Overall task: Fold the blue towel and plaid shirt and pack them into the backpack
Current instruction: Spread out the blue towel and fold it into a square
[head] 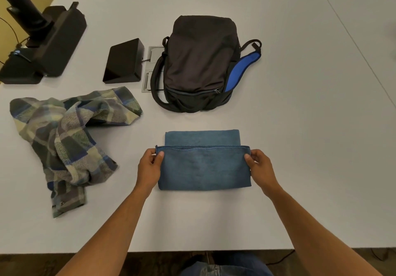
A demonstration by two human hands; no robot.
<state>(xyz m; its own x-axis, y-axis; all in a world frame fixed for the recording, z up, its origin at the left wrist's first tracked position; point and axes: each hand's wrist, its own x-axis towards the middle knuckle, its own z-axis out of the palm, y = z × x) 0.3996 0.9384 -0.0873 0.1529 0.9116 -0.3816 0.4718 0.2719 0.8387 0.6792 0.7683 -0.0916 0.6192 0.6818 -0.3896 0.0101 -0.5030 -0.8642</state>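
Blue towel (pixel 204 168) flat on the white table (pixel 300 125) at 6 o'clock, partly folded, stitched top edge lying over a lower layer. Left hand (pixel 150 168) pinching the towel's left top corner, thumb on top; right hand (pixel 260 167) pinching the right top corner likewise. Plaid shirt (pixel 64 138) crumpled at 9 o'clock, untouched. Black backpack (pixel 201 63) at 12 o'clock, zipped, blue-lined strap out at its right. Black box (pixel 124 61) just left of the backpack.
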